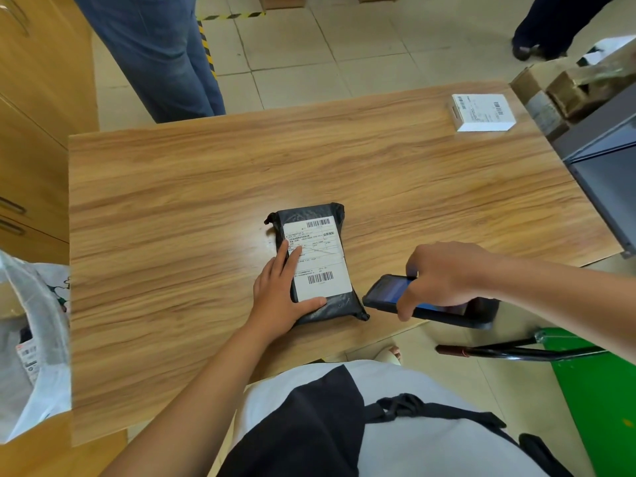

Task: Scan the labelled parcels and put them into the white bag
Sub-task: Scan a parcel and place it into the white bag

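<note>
A black plastic-wrapped parcel with a white barcode label lies flat on the wooden table, near its front edge. My left hand rests on the parcel's left side, fingers straight on the label and thumb along its near end. My right hand grips a dark handheld scanner just right of the parcel, its head pointing at the parcel's near corner. A small white labelled box sits at the table's far right. The white bag stands open at the left edge, with a labelled item inside.
Two people stand beyond the table, one at the far left, one at the far right. Cardboard boxes and a grey unit crowd the right. A wooden cabinet stands left. A green cart stands lower right.
</note>
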Motion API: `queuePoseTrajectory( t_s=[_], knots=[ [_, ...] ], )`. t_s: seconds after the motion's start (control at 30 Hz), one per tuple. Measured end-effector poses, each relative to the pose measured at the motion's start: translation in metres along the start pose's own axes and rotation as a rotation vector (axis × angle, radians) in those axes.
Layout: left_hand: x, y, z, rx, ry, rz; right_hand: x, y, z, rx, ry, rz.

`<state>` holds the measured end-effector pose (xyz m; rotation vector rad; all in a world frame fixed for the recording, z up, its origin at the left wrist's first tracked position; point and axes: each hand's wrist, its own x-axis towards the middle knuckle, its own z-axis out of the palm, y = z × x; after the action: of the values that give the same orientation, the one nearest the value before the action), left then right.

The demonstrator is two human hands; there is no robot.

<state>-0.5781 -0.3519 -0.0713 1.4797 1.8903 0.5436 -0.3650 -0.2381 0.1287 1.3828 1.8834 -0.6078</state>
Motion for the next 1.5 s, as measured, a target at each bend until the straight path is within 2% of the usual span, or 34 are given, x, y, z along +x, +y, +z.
queuePoseTrajectory(
  t_s=[0.3,0.43,0.53,0.6,0.73,0.87,1.3,1.4,1.5],
  knots=[
    [0.001,0.003,-0.003,-0.009,-0.029,-0.022,-0.003,0.014,-0.007,0.092,-0.044,-0.012],
    [0.006,0.008,-0.014,0.000,-0.151,-0.074,-0.001,0.035,-0.005,0.411,-0.088,-0.069],
    [0.010,0.015,-0.024,0.061,-0.246,-0.166,0.004,0.050,0.002,0.666,-0.033,-0.084],
    [0.010,0.026,-0.026,0.089,-0.202,-0.243,0.008,0.057,0.010,0.831,0.019,-0.099],
    [0.001,0.059,-0.006,0.094,0.025,-0.386,0.026,0.065,0.028,1.164,0.106,-0.129],
    [-0.014,0.079,0.025,0.272,0.083,-0.489,0.043,0.064,0.037,1.331,0.150,-0.143],
    [-0.018,0.092,0.026,0.274,0.124,-0.717,0.080,0.035,0.019,1.295,-0.065,-0.415],
    [-0.043,0.082,0.012,0.135,0.220,-0.792,0.084,0.019,0.020,1.261,-0.074,-0.449],
    [-0.076,0.063,-0.013,0.002,0.384,-0.856,0.084,0.000,0.022,1.243,-0.094,-0.484]
  ],
)
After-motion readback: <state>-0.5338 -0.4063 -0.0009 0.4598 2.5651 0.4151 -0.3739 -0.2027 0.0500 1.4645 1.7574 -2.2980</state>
